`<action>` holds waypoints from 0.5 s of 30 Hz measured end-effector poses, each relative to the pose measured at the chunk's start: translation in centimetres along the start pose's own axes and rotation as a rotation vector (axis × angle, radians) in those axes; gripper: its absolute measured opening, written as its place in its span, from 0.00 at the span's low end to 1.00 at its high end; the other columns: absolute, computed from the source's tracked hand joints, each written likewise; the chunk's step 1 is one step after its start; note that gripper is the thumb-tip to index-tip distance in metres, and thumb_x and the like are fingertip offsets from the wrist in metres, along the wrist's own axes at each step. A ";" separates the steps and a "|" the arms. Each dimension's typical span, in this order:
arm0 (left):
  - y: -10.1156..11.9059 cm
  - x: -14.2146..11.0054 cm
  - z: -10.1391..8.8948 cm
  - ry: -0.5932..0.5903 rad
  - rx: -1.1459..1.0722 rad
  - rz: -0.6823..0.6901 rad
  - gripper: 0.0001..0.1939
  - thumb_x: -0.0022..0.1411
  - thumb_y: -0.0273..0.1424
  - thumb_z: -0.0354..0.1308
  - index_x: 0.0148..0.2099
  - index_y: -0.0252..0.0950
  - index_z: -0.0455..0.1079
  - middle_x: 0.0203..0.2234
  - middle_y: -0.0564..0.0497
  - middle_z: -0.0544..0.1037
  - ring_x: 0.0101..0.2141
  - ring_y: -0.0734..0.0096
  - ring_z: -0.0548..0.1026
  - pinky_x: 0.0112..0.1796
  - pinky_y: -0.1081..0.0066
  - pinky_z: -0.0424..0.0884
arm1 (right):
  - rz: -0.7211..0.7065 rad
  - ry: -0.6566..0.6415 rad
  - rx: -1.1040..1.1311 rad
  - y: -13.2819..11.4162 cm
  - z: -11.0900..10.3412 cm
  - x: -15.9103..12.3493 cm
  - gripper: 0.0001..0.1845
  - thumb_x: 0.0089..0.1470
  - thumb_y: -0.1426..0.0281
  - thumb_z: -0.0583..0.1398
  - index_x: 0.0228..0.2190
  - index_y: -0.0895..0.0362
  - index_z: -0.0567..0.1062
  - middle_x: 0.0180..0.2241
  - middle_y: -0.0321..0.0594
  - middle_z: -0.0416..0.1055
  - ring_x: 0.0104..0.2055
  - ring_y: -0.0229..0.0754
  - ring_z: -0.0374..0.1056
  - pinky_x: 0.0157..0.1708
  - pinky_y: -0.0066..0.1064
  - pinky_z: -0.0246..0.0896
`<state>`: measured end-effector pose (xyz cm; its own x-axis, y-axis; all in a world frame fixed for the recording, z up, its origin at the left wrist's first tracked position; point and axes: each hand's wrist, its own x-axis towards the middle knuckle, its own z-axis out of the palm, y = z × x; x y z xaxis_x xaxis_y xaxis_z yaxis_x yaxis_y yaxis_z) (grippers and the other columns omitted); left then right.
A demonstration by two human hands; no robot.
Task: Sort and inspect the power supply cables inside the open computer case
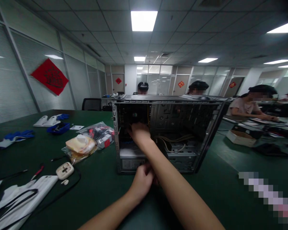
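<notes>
An open computer case (pixel 168 158) stands on the green table with its open side facing me. My right hand (pixel 140 132) reaches into its left part, next to a dark component with a fan-like centre (pixel 134 115); the fingertips are lost in shadow. Light cables (pixel 175 139) run across the lower inside of the case, right of my forearm. My left hand (pixel 142 179) is at the lower front edge of the case, below my right forearm. Its fingers are curled closed, and what they hold, if anything, is hidden.
Left of the case lie a clear bag with red and black items (pixel 103 135), a bagged bread-like item (pixel 81 146), a small cream case (pixel 64 170), a white slab with a black cord (pixel 36 198) and blue-white gloves (pixel 18 135). An open box (pixel 241 137) and seated people are to the right.
</notes>
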<state>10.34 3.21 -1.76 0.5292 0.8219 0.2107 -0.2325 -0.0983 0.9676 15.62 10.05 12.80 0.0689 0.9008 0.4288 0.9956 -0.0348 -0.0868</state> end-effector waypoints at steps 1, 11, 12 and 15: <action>0.6 0.3 -0.3 0.012 -0.019 -0.013 0.15 0.58 0.41 0.60 0.34 0.32 0.71 0.19 0.53 0.72 0.19 0.72 0.68 0.22 0.73 0.65 | -0.016 0.018 0.001 0.1 -0.1 -0.4 0.22 0.64 0.58 0.54 0.39 0.62 0.79 0.37 0.56 0.78 0.39 0.52 0.76 0.35 0.33 0.68; 6.8 3.5 -3.3 0.032 -0.566 -0.156 0.15 0.62 0.42 0.58 0.36 0.33 0.67 0.24 0.52 0.74 0.23 0.74 0.72 0.26 0.76 0.67 | -0.379 0.565 0.058 9.1 -0.8 -8.6 0.20 0.66 0.67 0.52 0.25 0.59 0.75 0.23 0.42 0.73 0.26 0.39 0.68 0.29 0.29 0.54; 7.2 3.8 -3.4 0.020 -0.600 -0.190 0.15 0.63 0.42 0.56 0.36 0.33 0.68 0.25 0.52 0.74 0.22 0.75 0.72 0.26 0.76 0.67 | -0.423 0.577 0.070 10.3 -0.4 -9.8 0.19 0.65 0.68 0.53 0.25 0.59 0.75 0.22 0.40 0.72 0.25 0.38 0.66 0.28 0.29 0.54; 7.4 3.9 -3.2 0.004 -0.615 -0.210 0.21 0.66 0.48 0.51 0.39 0.33 0.71 0.20 0.56 0.69 0.18 0.78 0.66 0.23 0.77 0.63 | -0.519 0.570 0.099 13.0 1.5 -12.6 0.15 0.63 0.71 0.55 0.25 0.59 0.74 0.20 0.38 0.69 0.21 0.37 0.62 0.26 0.30 0.52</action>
<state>8.07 7.50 5.77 0.6116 0.7908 0.0243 -0.5498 0.4027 0.7318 27.65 -1.10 4.95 -0.3556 0.4288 0.8305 0.9010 0.3934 0.1827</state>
